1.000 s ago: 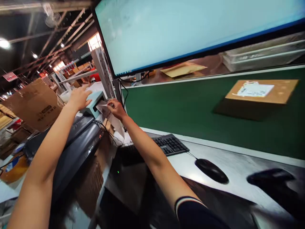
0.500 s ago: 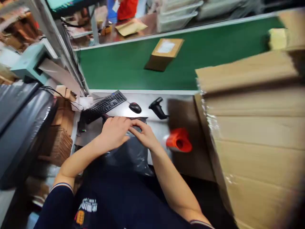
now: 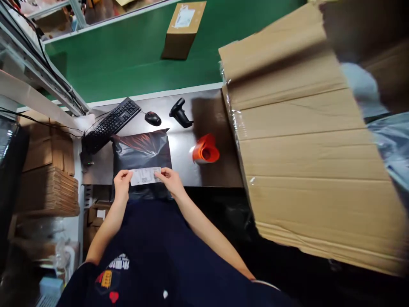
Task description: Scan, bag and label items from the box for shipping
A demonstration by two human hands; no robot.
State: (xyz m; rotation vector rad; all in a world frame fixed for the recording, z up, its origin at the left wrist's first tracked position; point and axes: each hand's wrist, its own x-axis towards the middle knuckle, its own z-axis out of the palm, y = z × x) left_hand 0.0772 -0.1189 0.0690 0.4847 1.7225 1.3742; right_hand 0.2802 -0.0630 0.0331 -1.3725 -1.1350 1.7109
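Note:
A white printed label (image 3: 144,175) is stretched between both hands over the near end of a black plastic mailer bag (image 3: 141,150) lying on the grey table (image 3: 211,172). My left hand (image 3: 122,181) pinches the label's left end. My right hand (image 3: 170,179) pinches its right end. Both hands sit at the table's front edge, close to my body.
Behind the bag are a black keyboard (image 3: 110,124), a mouse (image 3: 153,118) and a black barcode scanner (image 3: 179,113). An orange tape roll (image 3: 205,150) lies to the right. A big stack of flat cardboard (image 3: 306,140) fills the right. A labelled box (image 3: 183,29) rides the green conveyor (image 3: 121,59).
One second ago my hands were up at the label printer on the left, pulling paper. They came down onto the black bag, and the label is now held flat between them.

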